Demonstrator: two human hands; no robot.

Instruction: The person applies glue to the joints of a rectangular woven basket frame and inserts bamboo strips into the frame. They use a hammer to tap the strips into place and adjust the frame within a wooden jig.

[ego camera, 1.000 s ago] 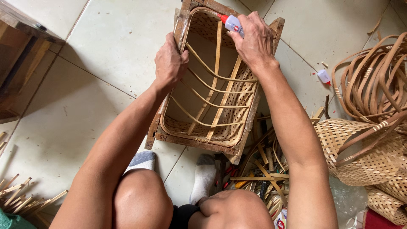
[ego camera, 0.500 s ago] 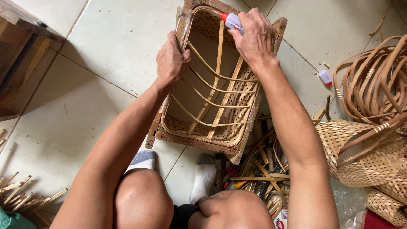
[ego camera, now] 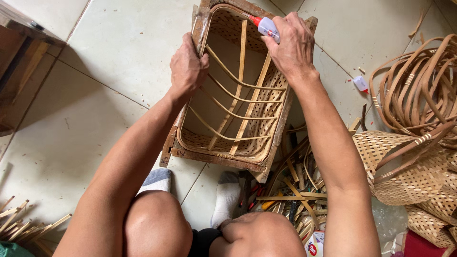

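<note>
Here my right hand (ego camera: 293, 45) is wrapped shut around a small white glue bottle (ego camera: 266, 27), its red tip pointing left and slightly away from me at the far rim of the woven basket (ego camera: 266, 114). My left hand (ego camera: 188, 66) is clamped on the basket's left rim, thumb inside and fingers folded over the outer edge. The basket lies just ahead of my knees, seated in a rough wooden frame (ego camera: 209, 159), with its long axis running away from me and leaning a little to the right. The bent rim is touching the bottle's tip at the far end, so the right hand is the nearer of the 2 to that spot, while the left hand sits about a third of the way back along the left side. Across the basket's opening run 2 straight bamboo slats (ego camera: 240, 71) lengthwise and several thin curved strips (ego camera: 238, 84) crosswise. All of it rests on the pale tiled floor (ego camera: 104, 57), between my 2 socked feet. To my right lie a heap of loose bamboo offcuts and tools (ego camera: 290, 190), a finished woven basket (ego camera: 404, 166), a bundle of bent rattan hoops (ego camera: 419, 85) and a small loose cap (ego camera: 360, 83). At lower left lies a pile of split sticks (ego camera: 24, 223), and at upper left some dark wooden furniture (ego camera: 19, 62).
</note>
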